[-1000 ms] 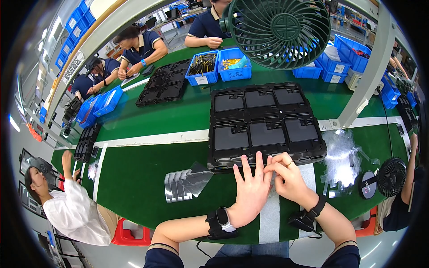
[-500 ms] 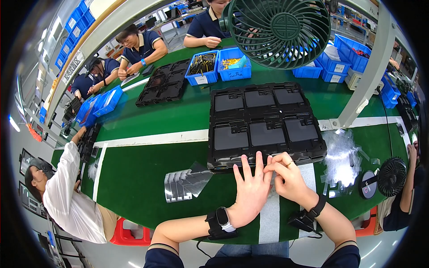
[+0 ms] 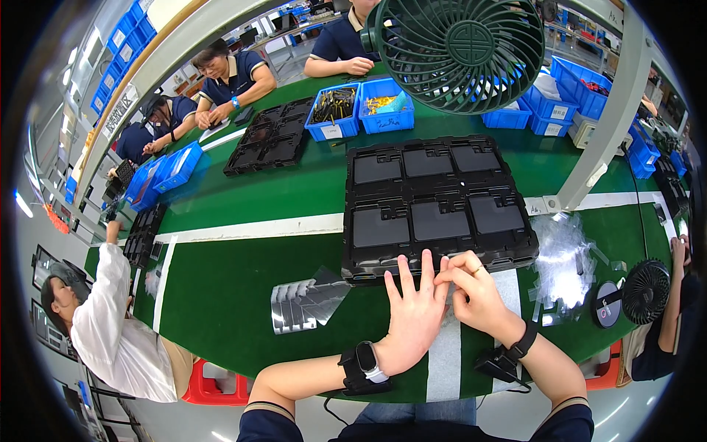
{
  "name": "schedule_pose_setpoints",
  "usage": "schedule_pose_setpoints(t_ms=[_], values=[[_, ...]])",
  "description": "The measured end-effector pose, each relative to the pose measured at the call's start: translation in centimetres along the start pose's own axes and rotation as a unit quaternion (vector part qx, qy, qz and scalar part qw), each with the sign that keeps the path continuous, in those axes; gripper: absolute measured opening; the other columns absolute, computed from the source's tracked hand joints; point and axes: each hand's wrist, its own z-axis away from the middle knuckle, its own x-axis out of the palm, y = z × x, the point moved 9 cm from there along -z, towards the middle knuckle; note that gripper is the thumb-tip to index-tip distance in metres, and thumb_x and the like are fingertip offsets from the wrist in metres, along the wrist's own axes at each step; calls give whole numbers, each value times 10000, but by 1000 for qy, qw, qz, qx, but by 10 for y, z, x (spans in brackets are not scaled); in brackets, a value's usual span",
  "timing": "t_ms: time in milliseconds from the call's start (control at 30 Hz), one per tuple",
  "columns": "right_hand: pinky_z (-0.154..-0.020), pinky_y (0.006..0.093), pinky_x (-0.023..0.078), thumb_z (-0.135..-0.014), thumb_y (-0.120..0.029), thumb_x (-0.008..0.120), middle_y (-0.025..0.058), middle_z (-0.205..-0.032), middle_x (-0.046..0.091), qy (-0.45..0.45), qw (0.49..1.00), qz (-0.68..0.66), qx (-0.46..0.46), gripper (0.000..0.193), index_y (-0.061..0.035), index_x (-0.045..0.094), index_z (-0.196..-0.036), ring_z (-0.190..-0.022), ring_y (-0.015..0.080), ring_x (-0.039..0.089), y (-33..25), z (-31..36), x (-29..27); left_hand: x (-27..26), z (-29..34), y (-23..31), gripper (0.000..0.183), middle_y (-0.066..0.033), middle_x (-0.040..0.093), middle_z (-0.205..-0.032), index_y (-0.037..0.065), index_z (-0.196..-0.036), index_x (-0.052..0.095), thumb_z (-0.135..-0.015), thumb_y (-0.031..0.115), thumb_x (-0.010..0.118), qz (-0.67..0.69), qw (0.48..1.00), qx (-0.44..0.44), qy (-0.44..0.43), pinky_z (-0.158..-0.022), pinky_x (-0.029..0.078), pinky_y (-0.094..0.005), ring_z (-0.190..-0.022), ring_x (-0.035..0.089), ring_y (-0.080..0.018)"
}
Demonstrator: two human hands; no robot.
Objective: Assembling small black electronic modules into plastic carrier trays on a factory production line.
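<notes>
My left hand (image 3: 414, 318) lies with its fingers spread, just in front of the near edge of a black plastic tray (image 3: 438, 190). My right hand (image 3: 480, 298) is closed beside it, thumb and fingers bent together at the side of my left hand's rightmost finger. Whatever its fingertips pinch, if anything, is hidden. Dark flat rectangular pieces (image 3: 440, 221) fill the tray's compartments in two rows. To the left of my left hand, clear film sheets (image 3: 302, 303) with dark markings lie on the green table.
Right of the tray spreads a pile of clear film scraps (image 3: 563, 258), near a small black fan (image 3: 646, 291). A grey post (image 3: 615, 110) rises beyond. A large green fan (image 3: 464, 51) hangs above blue bins (image 3: 387, 107). Another black tray (image 3: 272, 136) and co-workers occupy the far left.
My hands and the tray have stayed put. At the left, the white-sleeved person's arm has shifted away from the blue bins. The far co-worker's hand has moved slightly.
</notes>
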Motion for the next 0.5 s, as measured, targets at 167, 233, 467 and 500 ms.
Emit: schedule_pose_setpoints(t_ms=[167, 233, 467, 500], values=[[-677, 345, 501, -607, 180, 431, 124, -937, 476, -4, 1000, 4, 7, 393, -28, 595, -899, -809, 262, 595, 1, 0, 0, 0, 0, 0, 728, -183, 368, -1359, 80, -1320, 415, -714, 386, 678, -23, 1000, 0, 0, -912, 365, -597, -1190, 380, -458], [-675, 346, 500, -607, 179, 430, 123, -935, 475, -5, 1000, 3, 9, 394, -30, 595, -898, -808, 261, 594, 1, 0, 0, 0, 0, 1, 728, -183, 364, -1362, 81, -1320, 414, -713, 384, 679, -22, 1000, 0, 1, -913, 363, -598, -1193, 376, -459], [-667, 342, 496, -605, 180, 432, 117, -933, 469, 1, 1000, -1, 2, 396, -32, 594, -897, -808, 253, 594, 0, 0, 0, 2, 0, 0, 730, -181, 345, -1375, 83, -1323, 410, -713, 378, 681, -19, 1000, -3, 0, -925, 350, -603, -1210, 353, -461], [-667, 342, 496, -605, 180, 432, 117, -933, 469, 1, 1000, -1, 1, 396, -32, 594, -897, -808, 253, 594, 0, 0, 0, 2, 0, 0, 730, -181, 345, -1375, 83, -1323, 410, -713, 378, 681, -19, 1000, -3, 0, -925, 350, -603, -1210, 353, -461]])
